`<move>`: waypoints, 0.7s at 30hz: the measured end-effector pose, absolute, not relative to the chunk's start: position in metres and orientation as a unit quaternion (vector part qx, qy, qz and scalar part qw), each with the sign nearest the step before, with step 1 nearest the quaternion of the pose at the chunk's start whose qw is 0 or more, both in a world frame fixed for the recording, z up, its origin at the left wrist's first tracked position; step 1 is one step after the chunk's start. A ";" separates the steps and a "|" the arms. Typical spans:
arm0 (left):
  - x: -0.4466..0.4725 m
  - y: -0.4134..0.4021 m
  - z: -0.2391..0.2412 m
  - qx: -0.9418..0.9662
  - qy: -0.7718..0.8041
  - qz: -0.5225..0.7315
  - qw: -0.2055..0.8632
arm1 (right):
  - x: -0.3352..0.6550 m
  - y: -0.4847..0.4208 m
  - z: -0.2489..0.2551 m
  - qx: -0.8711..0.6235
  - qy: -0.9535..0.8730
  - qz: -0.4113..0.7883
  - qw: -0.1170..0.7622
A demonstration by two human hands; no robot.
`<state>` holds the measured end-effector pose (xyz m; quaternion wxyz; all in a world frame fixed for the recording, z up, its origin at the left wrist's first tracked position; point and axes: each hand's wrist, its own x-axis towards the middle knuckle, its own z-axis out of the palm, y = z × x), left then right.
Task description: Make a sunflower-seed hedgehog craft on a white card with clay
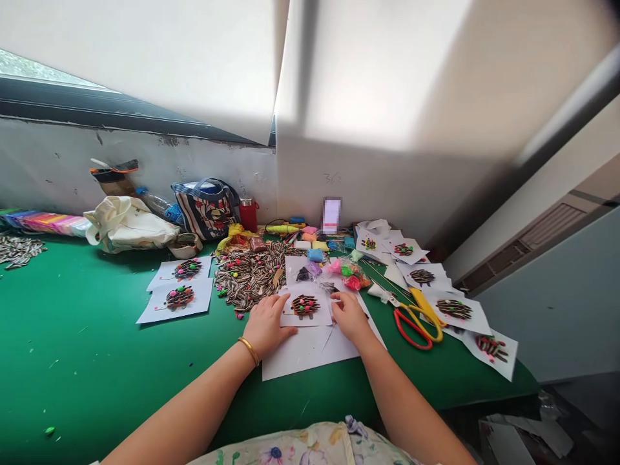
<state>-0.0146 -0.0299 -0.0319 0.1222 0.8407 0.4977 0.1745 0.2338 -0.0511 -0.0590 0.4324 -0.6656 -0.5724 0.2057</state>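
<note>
Left hand [268, 326] is laid at the left edge of the card [323, 318], thumb spread from fingers. Right hand [349, 315] is curled at its right edge; whether anything is pinched cannot be told. Card is placed between both hands, over a larger sheet [300, 355]; a seed hedgehog [306, 305] with pink and green balls is shown on it. Seeds [254, 274] are heaped beyond left hand. Scissors [422, 337] are set right of right hand, red and yellow handles overlapped.

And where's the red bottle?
In the head view, the red bottle stands left of centre at the far side of the green table, just right of the striped bag and beyond the seed pile.
</note>
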 end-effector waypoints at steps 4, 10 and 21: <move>-0.015 -0.030 -0.032 0.839 0.505 0.169 0.114 | 0.232 -0.051 -0.055 -0.681 -0.552 0.249 0.412; -0.014 -0.030 -0.031 0.838 0.508 0.169 0.105 | 0.229 -0.047 -0.052 -0.700 -0.538 0.260 0.392; -0.015 -0.031 -0.033 0.836 0.509 0.173 0.108 | 0.216 -0.050 -0.040 -0.658 -0.649 0.142 0.354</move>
